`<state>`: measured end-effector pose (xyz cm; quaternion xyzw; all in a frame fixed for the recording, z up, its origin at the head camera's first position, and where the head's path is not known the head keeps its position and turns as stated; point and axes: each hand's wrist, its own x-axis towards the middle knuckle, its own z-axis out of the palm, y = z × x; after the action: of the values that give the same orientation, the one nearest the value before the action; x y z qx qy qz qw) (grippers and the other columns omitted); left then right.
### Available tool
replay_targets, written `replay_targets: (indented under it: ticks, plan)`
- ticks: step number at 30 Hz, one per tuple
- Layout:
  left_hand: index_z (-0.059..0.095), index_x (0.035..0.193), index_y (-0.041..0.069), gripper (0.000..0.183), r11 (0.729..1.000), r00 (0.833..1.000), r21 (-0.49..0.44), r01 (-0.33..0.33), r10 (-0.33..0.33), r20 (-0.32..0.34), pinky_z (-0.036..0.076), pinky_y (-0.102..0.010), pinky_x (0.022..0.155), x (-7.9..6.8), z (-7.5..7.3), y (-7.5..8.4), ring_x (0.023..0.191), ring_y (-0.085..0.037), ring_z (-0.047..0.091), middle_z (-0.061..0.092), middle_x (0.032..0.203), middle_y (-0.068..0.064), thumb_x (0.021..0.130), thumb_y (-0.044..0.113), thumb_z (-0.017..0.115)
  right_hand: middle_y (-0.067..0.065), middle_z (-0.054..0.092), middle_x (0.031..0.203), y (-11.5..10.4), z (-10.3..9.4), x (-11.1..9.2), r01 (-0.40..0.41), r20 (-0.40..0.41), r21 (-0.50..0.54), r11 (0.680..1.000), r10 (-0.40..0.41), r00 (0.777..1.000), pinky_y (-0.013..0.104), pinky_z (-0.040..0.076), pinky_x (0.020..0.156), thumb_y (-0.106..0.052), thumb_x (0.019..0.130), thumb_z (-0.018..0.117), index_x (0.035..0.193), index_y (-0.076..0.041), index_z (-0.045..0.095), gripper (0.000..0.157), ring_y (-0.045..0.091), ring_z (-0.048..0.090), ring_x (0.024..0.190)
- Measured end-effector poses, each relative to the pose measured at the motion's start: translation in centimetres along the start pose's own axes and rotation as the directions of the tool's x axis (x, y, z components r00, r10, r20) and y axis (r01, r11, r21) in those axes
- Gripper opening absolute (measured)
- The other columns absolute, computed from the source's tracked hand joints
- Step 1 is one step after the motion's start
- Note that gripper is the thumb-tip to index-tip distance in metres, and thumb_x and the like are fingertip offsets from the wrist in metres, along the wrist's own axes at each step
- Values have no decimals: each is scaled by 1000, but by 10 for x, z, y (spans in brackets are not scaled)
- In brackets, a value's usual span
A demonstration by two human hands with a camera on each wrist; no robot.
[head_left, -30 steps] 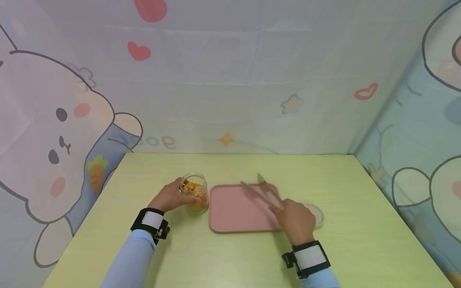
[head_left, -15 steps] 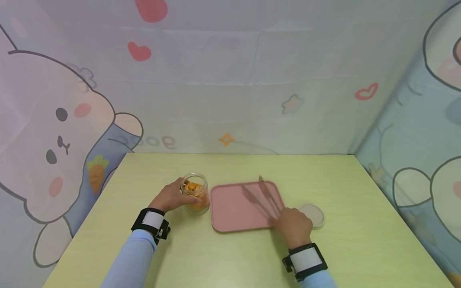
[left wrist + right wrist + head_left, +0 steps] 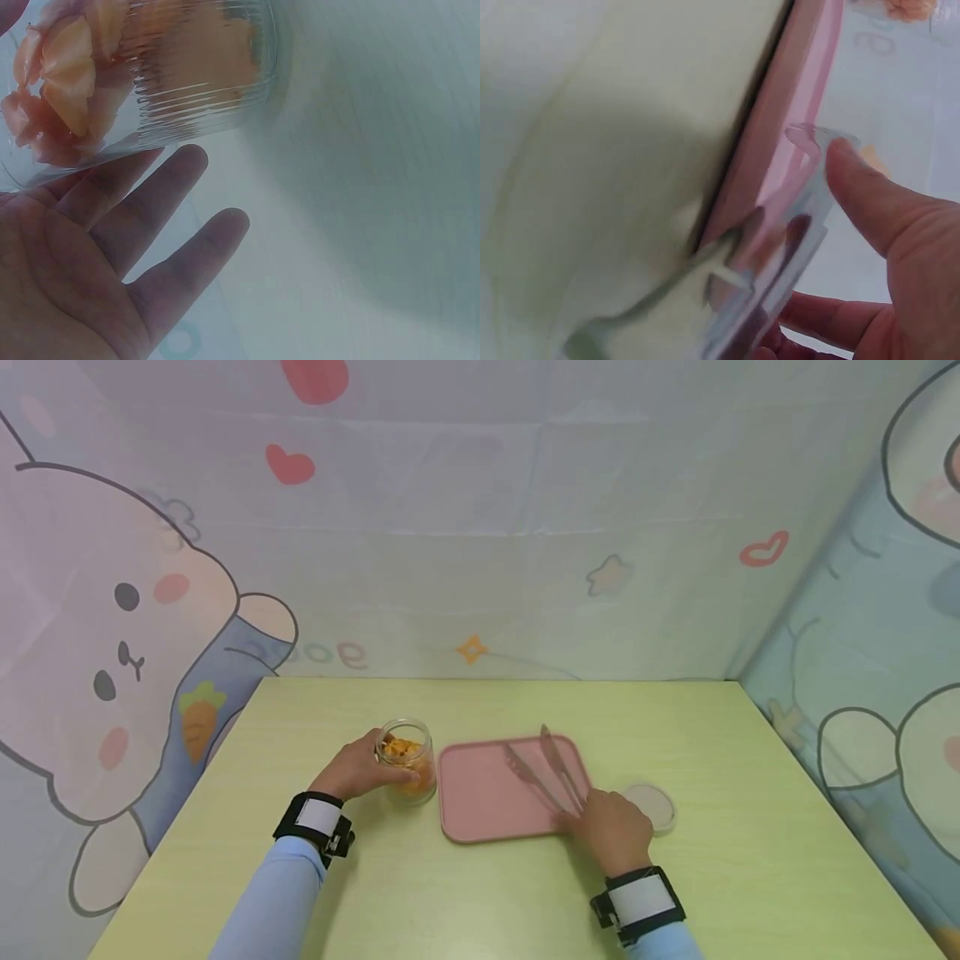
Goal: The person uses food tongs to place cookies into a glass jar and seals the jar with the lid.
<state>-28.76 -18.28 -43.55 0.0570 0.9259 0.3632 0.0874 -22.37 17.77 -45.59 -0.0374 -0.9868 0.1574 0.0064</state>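
My left hand [image 3: 358,768] grips a clear glass jar [image 3: 426,770] by its side, thumb across the front. The jar stands upright and lidless, with orange pieces [image 3: 401,748] inside. In the left wrist view, some fingers stretch out beside the jar's ribbed wall [image 3: 202,112]. My right hand [image 3: 613,831] holds shiny metal tongs [image 3: 557,762] near their joined end, with the two arms spread. Their tips lie over a pink tray [image 3: 472,793]; contact cannot be told. The right wrist view shows the tongs [image 3: 769,255] close beside the tray's edge [image 3: 780,112].
A round, pale lid [image 3: 654,807] lies on the light wooden table [image 3: 450,902], just right of my right hand. The table's far edge meets a cartoon-printed cloth backdrop [image 3: 480,527], which also covers the right side.
My right hand has moved slightly left and toward me, lowering the tongs. The pink tray has turned slightly, its right side shifting. More of the lid shows. My left hand stays on the jar.
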Motion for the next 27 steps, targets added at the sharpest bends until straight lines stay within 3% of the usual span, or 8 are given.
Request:
replay_targets:
  ticks: [4, 9, 17, 21, 27]
  plan:
    - [41, 139, 4, 100, 1000, 1000, 3, 1, -1, 0, 44, -54, 93, 0, 0, 0, 112, -32, 52, 58, 127, -18, 64, 59, 77, 12, 65, 65, 4, -10, 4, -20, 4, 7, 1000, 20, 1000, 36, 41, 38, -59, 79, 63, 84, -2, 68, 58, 23, 58, 54]
    - [39, 140, 4, 102, 1000, 1000, 4, 2, -2, 3, 44, -54, 93, 1, 0, 0, 113, -32, 51, 57, 128, -18, 64, 60, 77, 24, 73, 89, 17, -30, 11, -28, -3, 5, 1000, 28, 1000, 36, 44, 38, -56, 86, 57, 108, 5, 68, 65, 26, 62, 57]
    - [39, 141, 3, 102, 1000, 1000, 12, -5, 5, 3, 44, -54, 93, 1, 0, -1, 113, -33, 51, 57, 129, -19, 65, 60, 77, 33, 67, 97, 48, -47, 23, -32, 31, -26, 999, 33, 999, 41, 47, 43, -54, 86, 57, 110, 9, 64, 68, 34, 61, 65]
    - [39, 140, 3, 101, 1000, 1000, 8, -10, 10, 2, 44, -54, 93, 1, 0, -1, 113, -32, 51, 57, 128, -19, 65, 59, 77, 34, 62, 88, 61, -43, 30, -47, 43, -35, 998, 48, 998, 47, 49, 46, -54, 82, 63, 105, 11, 63, 69, 40, 60, 65]
    - [39, 139, 1, 99, 1000, 1000, 5, -22, 22, 1, 44, -54, 93, 0, 0, 0, 113, -33, 51, 58, 128, -19, 66, 56, 77, 40, 56, 99, 70, -36, 33, -87, 116, -63, 994, 94, 989, 59, 51, 63, -55, 78, 66, 114, 15, 55, 80, 55, 56, 85]
